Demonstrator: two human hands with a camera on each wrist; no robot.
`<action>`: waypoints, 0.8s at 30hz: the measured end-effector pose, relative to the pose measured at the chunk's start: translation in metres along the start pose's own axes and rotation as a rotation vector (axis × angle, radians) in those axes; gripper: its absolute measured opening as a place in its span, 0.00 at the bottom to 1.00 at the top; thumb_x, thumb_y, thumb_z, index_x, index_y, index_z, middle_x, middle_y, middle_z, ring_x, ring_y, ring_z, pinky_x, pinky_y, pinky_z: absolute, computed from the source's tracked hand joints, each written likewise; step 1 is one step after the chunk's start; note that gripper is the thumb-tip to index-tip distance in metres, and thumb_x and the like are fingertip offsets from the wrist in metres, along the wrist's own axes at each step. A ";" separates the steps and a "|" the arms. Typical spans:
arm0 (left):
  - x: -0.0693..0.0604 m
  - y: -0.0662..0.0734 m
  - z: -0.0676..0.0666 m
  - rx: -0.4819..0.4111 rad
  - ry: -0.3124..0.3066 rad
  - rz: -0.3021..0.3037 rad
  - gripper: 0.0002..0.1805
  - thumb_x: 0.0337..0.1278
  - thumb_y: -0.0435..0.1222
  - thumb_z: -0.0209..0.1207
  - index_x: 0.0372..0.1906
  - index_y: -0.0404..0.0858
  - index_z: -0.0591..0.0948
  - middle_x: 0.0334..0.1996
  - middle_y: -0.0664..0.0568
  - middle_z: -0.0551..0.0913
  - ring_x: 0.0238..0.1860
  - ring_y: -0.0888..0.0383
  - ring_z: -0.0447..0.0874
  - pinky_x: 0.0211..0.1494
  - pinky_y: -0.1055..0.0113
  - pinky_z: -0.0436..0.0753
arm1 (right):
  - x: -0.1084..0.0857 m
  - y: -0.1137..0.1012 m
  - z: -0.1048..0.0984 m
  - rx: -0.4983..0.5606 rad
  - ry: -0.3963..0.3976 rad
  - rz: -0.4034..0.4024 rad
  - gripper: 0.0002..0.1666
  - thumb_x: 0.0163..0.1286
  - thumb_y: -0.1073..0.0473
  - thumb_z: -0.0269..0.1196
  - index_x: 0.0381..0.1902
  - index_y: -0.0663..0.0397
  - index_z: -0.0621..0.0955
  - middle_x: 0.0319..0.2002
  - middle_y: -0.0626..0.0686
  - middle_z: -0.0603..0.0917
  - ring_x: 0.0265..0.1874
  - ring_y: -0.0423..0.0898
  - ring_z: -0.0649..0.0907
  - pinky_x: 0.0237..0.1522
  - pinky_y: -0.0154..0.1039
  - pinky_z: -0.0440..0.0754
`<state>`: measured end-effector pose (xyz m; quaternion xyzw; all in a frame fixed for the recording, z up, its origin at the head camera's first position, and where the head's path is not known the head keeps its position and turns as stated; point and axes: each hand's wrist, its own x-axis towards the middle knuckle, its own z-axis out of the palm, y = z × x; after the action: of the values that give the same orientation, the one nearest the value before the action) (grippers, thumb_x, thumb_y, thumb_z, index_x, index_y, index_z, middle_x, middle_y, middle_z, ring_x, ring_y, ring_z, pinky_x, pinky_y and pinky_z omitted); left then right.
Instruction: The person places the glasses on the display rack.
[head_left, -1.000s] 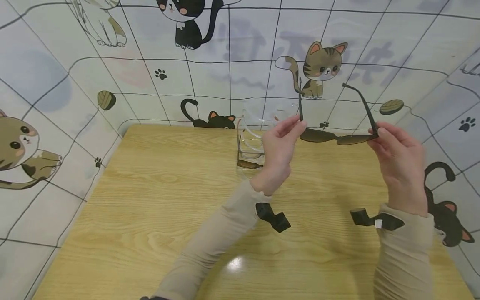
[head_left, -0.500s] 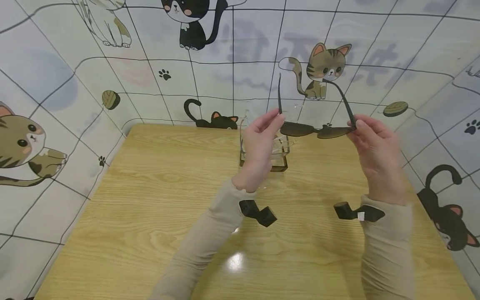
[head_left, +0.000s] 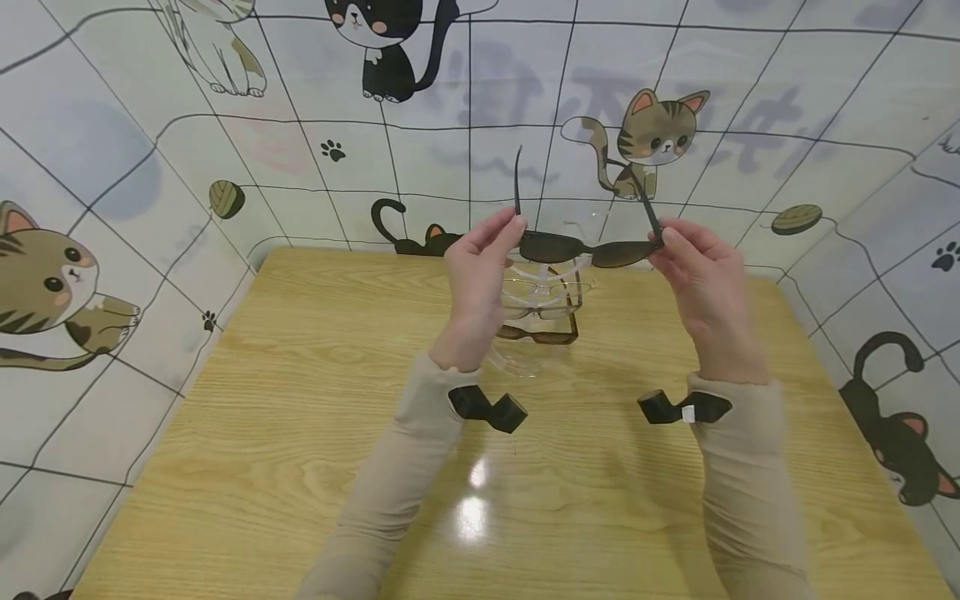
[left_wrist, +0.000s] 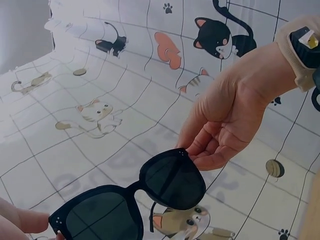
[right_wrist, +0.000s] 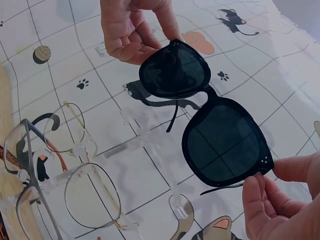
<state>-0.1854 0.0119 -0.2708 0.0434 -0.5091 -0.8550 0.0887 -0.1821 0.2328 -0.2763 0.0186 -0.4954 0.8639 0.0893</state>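
Note:
Black sunglasses [head_left: 551, 247] with dark lenses are held in the air between both hands, temples unfolded and pointing away from me. At the left hinge corner, my left hand [head_left: 476, 292] pinches the frame between thumb and fingers. My right hand [head_left: 708, 292] pinches the opposite corner the same way. Both dark lenses of the sunglasses [left_wrist: 172, 180] face the left wrist view, where the right hand [left_wrist: 225, 115] grips the far corner. Behind and below them, a clear display rack [right_wrist: 162, 167] bears several glasses, including a brown-framed pair [head_left: 551, 337] at the bottom.
The rack stands toward the back of the wooden table [head_left: 300, 400], partly covered by the left hand and the sunglasses. Wire-rimmed glasses [right_wrist: 119, 200] sit on it. A cat-patterned sheet [head_left: 510, 83] rises behind the table and along its sides.
Both hands have moved left with the sunglasses, which are now above the rack in the head view. The grip at both corners stays the same.

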 end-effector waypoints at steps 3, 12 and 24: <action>0.005 -0.001 -0.004 -0.014 0.021 0.008 0.14 0.55 0.29 0.62 0.47 0.28 0.81 0.30 0.56 0.84 0.29 0.66 0.79 0.28 0.75 0.72 | 0.005 0.005 0.003 -0.031 0.006 0.025 0.09 0.58 0.68 0.67 0.38 0.66 0.83 0.34 0.56 0.82 0.33 0.44 0.82 0.38 0.29 0.82; 0.017 -0.007 -0.013 -0.022 0.087 -0.005 0.13 0.55 0.28 0.62 0.46 0.27 0.82 0.26 0.57 0.83 0.26 0.66 0.77 0.27 0.75 0.72 | 0.013 0.015 0.009 -0.064 -0.012 0.074 0.07 0.59 0.69 0.65 0.37 0.64 0.83 0.34 0.55 0.81 0.32 0.43 0.82 0.37 0.28 0.82; 0.027 -0.015 -0.020 -0.007 0.096 -0.044 0.15 0.54 0.29 0.63 0.47 0.27 0.81 0.26 0.59 0.81 0.25 0.66 0.77 0.27 0.75 0.71 | 0.021 0.025 0.009 -0.124 0.020 0.102 0.06 0.60 0.67 0.65 0.36 0.62 0.83 0.35 0.54 0.82 0.32 0.42 0.82 0.37 0.28 0.82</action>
<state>-0.2100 -0.0032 -0.2930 0.0951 -0.5001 -0.8556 0.0942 -0.2074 0.2159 -0.2907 -0.0207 -0.5472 0.8352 0.0511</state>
